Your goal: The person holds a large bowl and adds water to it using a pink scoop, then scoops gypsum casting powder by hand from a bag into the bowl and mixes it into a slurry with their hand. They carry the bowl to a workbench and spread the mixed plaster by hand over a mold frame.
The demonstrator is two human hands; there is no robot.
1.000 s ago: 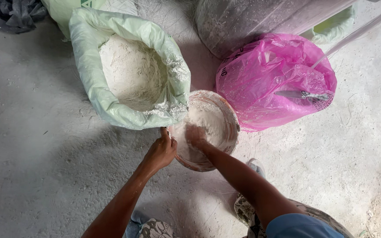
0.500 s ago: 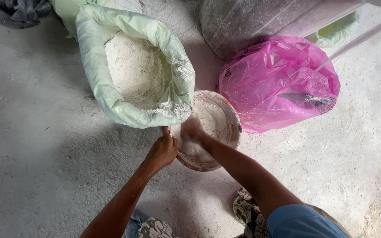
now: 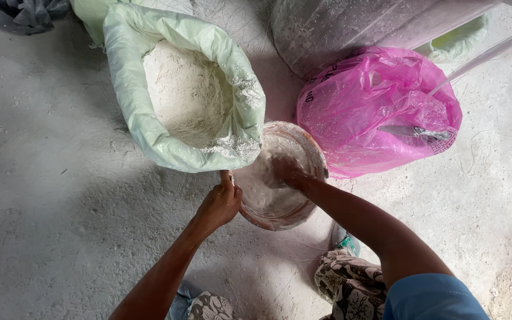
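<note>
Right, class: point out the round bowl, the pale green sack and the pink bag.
round bowl (image 3: 280, 220), head view, near rim.
pale green sack (image 3: 127, 89), head view, rolled left edge.
pink bag (image 3: 362, 106), head view, top of plastic.

Just one view here, worn on the person's head, looking pretty much straight down at the dusty grey concrete floor (image 3: 48, 237), arm's-reach close, forearms entering from the bottom edge.

Glossy pink plastic bag (image 3: 380, 106), powdery floor (image 3: 48, 207)
</note>
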